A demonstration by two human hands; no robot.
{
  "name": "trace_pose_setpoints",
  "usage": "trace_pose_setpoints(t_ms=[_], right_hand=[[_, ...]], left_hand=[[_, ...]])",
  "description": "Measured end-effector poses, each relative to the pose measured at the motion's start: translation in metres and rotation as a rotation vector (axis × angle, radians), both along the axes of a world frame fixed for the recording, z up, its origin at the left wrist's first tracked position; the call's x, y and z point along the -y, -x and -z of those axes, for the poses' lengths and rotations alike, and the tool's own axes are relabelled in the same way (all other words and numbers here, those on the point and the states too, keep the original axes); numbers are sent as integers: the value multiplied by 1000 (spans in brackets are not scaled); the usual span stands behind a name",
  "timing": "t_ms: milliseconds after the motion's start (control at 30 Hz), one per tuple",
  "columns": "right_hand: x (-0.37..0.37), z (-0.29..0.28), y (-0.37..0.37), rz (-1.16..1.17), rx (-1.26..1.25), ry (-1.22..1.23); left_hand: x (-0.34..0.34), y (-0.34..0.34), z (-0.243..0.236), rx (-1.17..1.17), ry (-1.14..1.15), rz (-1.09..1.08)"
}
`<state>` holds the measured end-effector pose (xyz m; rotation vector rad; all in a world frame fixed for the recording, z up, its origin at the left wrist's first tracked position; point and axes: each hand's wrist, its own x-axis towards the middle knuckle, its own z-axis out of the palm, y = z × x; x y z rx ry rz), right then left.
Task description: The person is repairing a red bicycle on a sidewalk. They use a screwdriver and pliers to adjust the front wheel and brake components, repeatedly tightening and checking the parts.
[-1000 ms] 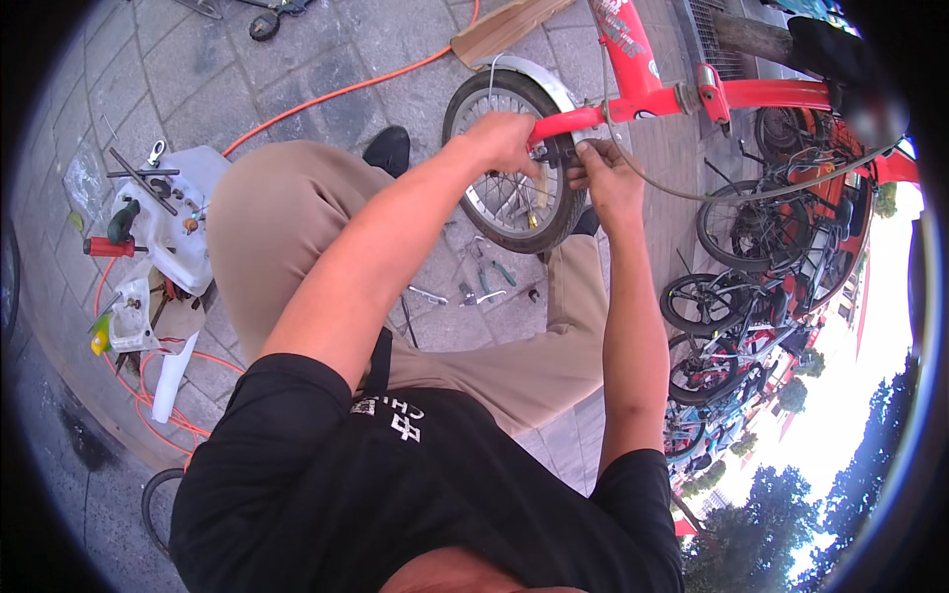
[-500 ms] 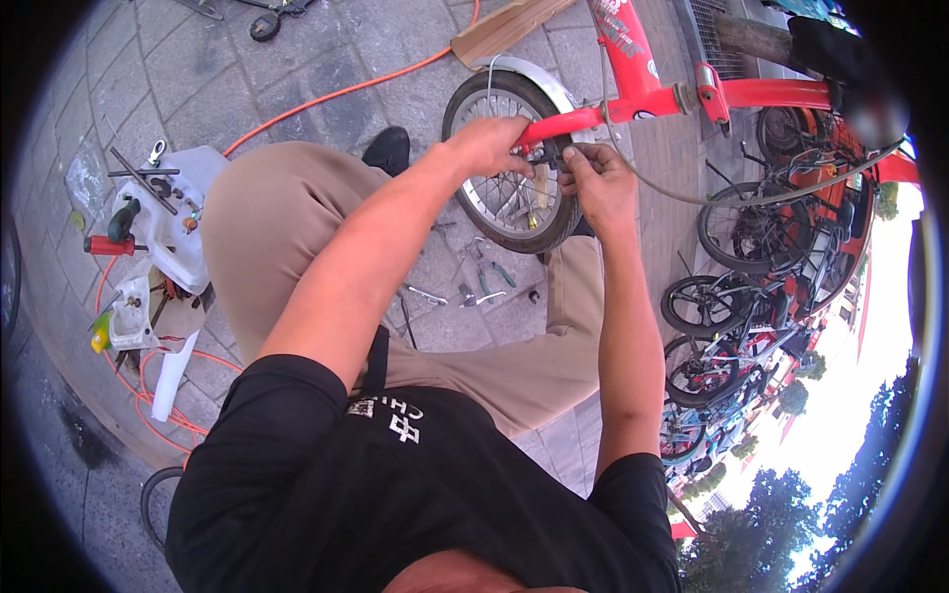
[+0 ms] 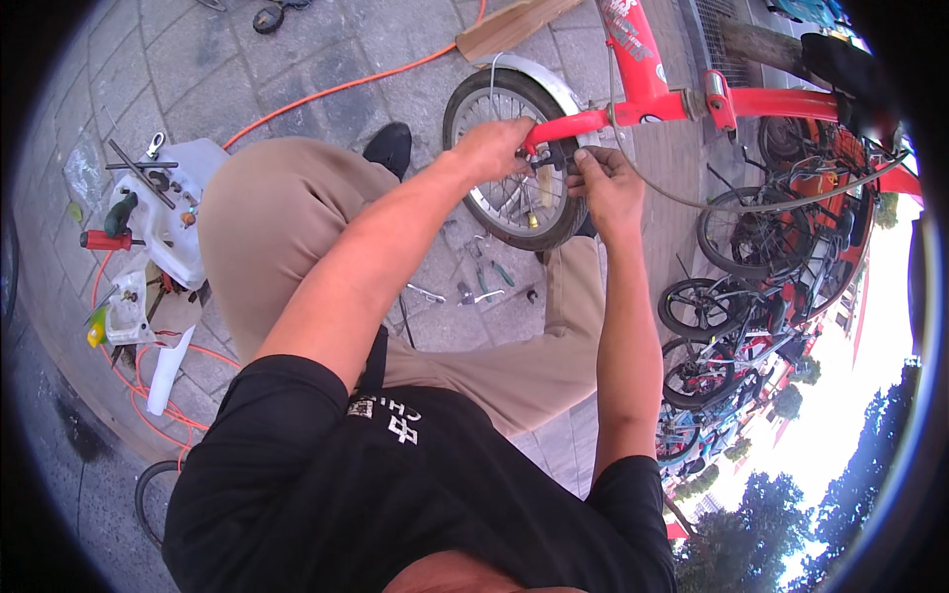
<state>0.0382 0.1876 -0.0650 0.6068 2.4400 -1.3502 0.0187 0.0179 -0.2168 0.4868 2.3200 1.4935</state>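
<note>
A red bicycle frame (image 3: 647,104) stands over a front wheel (image 3: 465,143) with a silver fender (image 3: 544,81). My left hand (image 3: 494,153) curls round the wheel's near side at the red fork (image 3: 568,126), its fingers around the black brake part (image 3: 544,162). My right hand (image 3: 605,193) pinches at the same black brake part from the right, thumb and fingertips together; the exact piece between them is too small to make out. A loose cable (image 3: 732,208) loops from the frame past my right hand. Small tools (image 3: 494,277) lie on the paving below the wheel.
At the left sit white plastic trays (image 3: 173,227) with tools and a red screwdriver (image 3: 104,240). An orange hose (image 3: 336,87) crosses the paving, near a cardboard piece (image 3: 494,30). Several parked bicycles (image 3: 741,237) line the right. My legs (image 3: 277,217) surround the work spot.
My right hand has shifted slightly at the brake, its fingers adjusting their pinch. My left hand stays by the fork, its fingers slightly moved. The view has shifted a little.
</note>
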Motion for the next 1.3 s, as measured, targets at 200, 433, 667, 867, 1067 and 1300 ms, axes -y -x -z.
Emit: trace_pose_setpoints(t_ms=[200,433,667,867,1067,1300], right_hand=[[-12,5,9,37,22,28],[-13,8,7,41,-17,42],[-16,11,7,51,-21,66],[-14,12,6,78,-46,91],[-14,13,7,74,-49,86],[-14,13,4,72,-45,98]], left_hand=[[-1,-25,10,-204,-102,-249],[-22,-75,18,426,-498,-323],[-22,-56,1,953,-802,-400],[-21,-53,-4,1062,-816,-420],[-27,-51,-4,1136,-834,-461],[-38,-55,4,1219,-973,-524]])
